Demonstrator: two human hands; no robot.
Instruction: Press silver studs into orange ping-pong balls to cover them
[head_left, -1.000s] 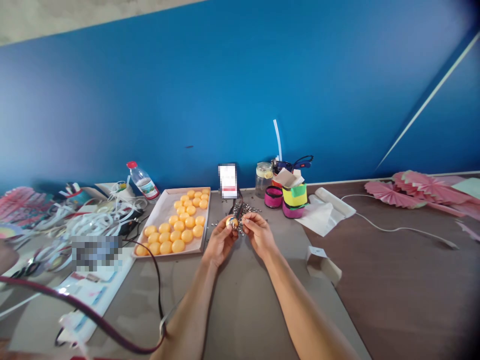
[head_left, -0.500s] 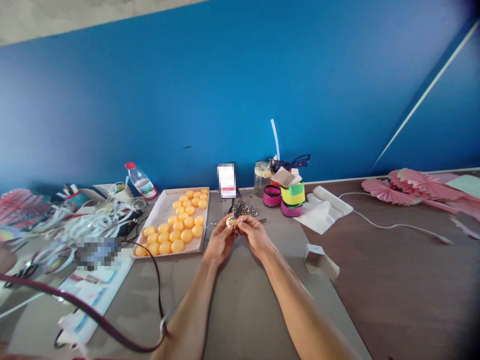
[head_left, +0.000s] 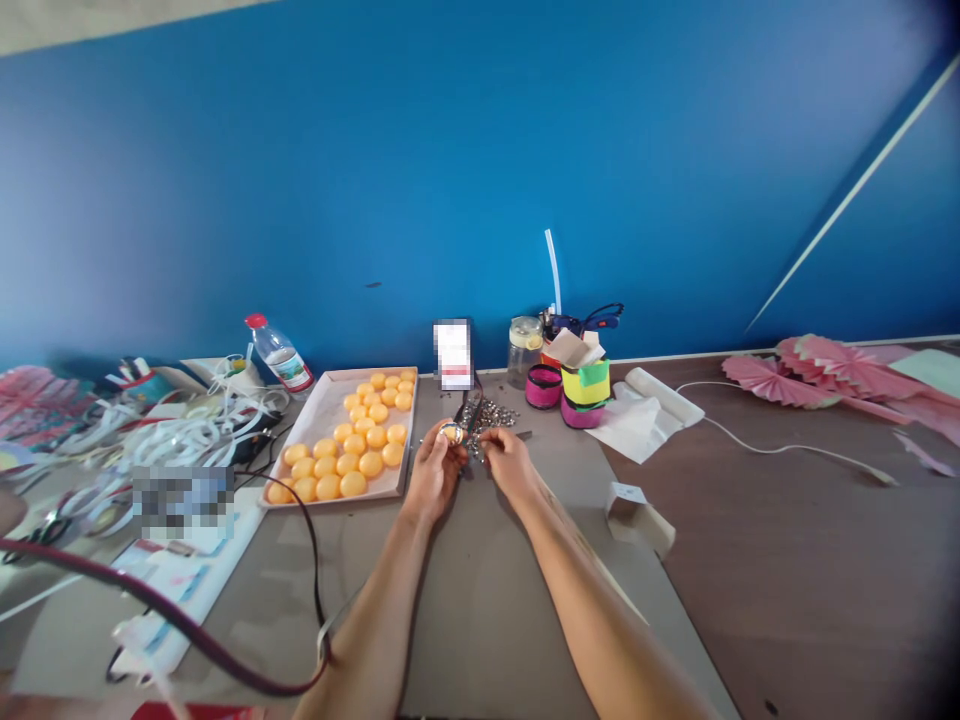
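My left hand (head_left: 433, 468) is closed round a small yellow ball (head_left: 452, 433), held up at its fingertips above the table. My right hand (head_left: 506, 458) sits just right of it, fingers pinched together on something too small to name, beside a heap of small silvery metal pieces (head_left: 491, 413). A shallow tray (head_left: 319, 418) holding several yellow balls lies to the left of my left hand.
A plastic bottle (head_left: 276, 354) and a tangle of white strips (head_left: 180, 435) lie at the left. A jar (head_left: 524, 351), coloured tape rolls (head_left: 586, 385) and white paper (head_left: 637, 420) stand behind. Pink paper fans (head_left: 817, 368) and a white cable (head_left: 780, 447) are at the right. A dark cable (head_left: 187, 630) crosses the near left.
Both hands have shifted slightly away from me, towards the metal pieces. My right hand has parted a little from the ball in my left hand.
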